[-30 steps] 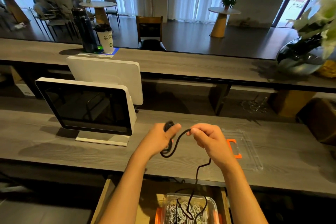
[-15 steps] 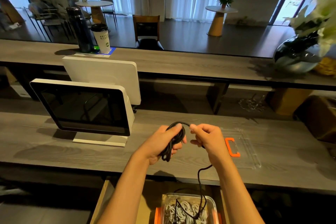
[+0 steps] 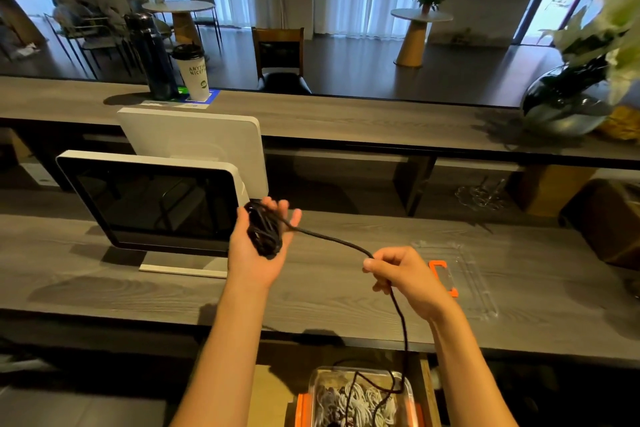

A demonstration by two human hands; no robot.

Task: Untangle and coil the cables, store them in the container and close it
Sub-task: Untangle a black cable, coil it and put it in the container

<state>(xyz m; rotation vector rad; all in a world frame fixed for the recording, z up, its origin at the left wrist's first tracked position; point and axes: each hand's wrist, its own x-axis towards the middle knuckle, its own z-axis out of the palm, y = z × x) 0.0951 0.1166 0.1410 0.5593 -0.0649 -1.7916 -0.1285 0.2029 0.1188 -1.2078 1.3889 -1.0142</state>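
- While the tail of the black cable (image 3: 332, 241) still runs down into the container (image 3: 362, 395) at bottom centre of frame, a snag is likely: it lies across the white cables (image 3: 353, 404) there, so a hard pull could drag them out or re-knot it.
- Container sits in an open drawer (image 3: 273, 392) below the tabletop (image 3: 329, 302) edge; clear walls, orange clips, no lid on. If the black tail hooks the rim, the box may tip or shift.
- Right hand (image 3: 403, 276), lower right of centre, is curled round the cable and feeds it. Gripped too tight, twist builds up and the loops will kink.
- Left hand (image 3: 261, 243), centre frame, holds the wound bundle across its palm, fingers wrapped in the loops, fingertips spread. Loose hold, so my guess is loops could slide off and the coil fall apart.
- Hands are well apart, a taut span of cable between them.
- Cable: black, thin, braided-looking; bundle is a dense uneven wad, not a neat ring. May not lie flat in the box.
- Clear lid (image 3: 460, 277) with an orange clip lies on the tabletop, right of the right hand. Closing is not yet possible.
- Monitor (image 3: 152, 204) stands just behind the left hand, upper left of it; a wide swing could hit it.
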